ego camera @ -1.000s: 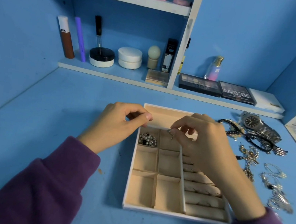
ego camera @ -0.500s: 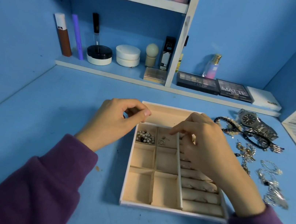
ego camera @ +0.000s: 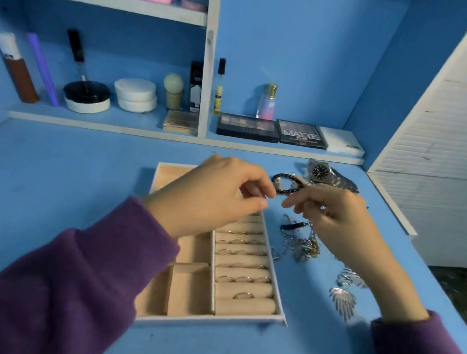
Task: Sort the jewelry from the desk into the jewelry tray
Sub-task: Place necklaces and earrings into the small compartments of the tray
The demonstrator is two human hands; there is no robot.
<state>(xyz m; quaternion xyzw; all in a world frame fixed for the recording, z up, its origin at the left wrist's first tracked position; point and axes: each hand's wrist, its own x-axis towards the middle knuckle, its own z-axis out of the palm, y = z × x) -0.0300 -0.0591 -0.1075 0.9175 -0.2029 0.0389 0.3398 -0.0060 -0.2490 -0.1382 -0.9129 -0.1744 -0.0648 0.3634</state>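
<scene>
Both hands have shifted to the right since half a second ago: the right hand (ego camera: 337,222) has left the jewelry tray (ego camera: 204,325) and now hangs over the loose jewelry beside it, while the left hand (ego camera: 210,200) has moved from the tray's left edge to above its far right corner. The left fingers are curled in, thumb tip nearly against the forefinger; whether anything is pinched between them cannot be told. The right fingers are bent too, the forefinger reaching left toward the left thumb, with a small gap between the two hands. There is a metal glint among the right fingers, but whether they grip it cannot be told.

The tray is a shallow white-rimmed rectangle lined in soft beige, with square compartments on its left and padded rolls on its right that carry thin rings (ego camera: 244,279). On the blue desk (ego camera: 44,179) right of it lie a black beaded bracelet (ego camera: 285,184), a steel watch (ego camera: 321,171) with a dark dial, a tangle of silver chains (ego camera: 301,244) and a silver feather-shaped piece (ego camera: 342,302). A dark palette (ego camera: 300,134) on the shelf reads "MATTE". Both sleeves are purple fleece
</scene>
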